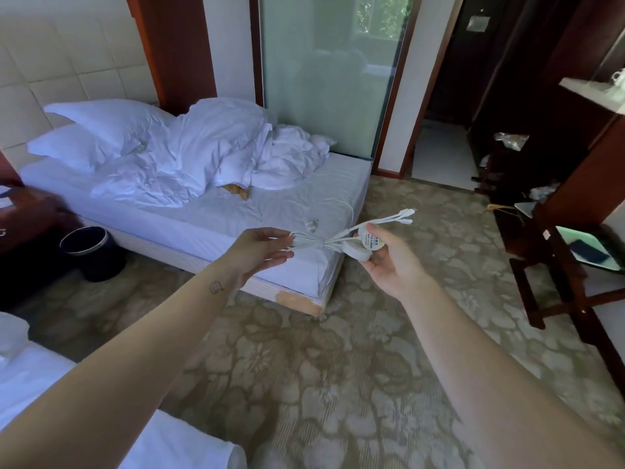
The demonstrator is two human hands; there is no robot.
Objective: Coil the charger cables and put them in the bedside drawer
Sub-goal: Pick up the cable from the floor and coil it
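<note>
**One cable bundle, two hands**

Your left hand (260, 250) pinches the looped end of the white charger cables (314, 242) between nearly straight fingers (279, 235) and thumb. Your right hand (389, 262) curls around two round hubs (358, 250); three plug tips (407, 216) stick out above it. The bundle hangs above the bed (236, 225) corner. Two pillows (101, 123), one bin (91, 252).

Left hand (257, 253) and right hand (389, 262) hold charger cables (316, 244).
</note>
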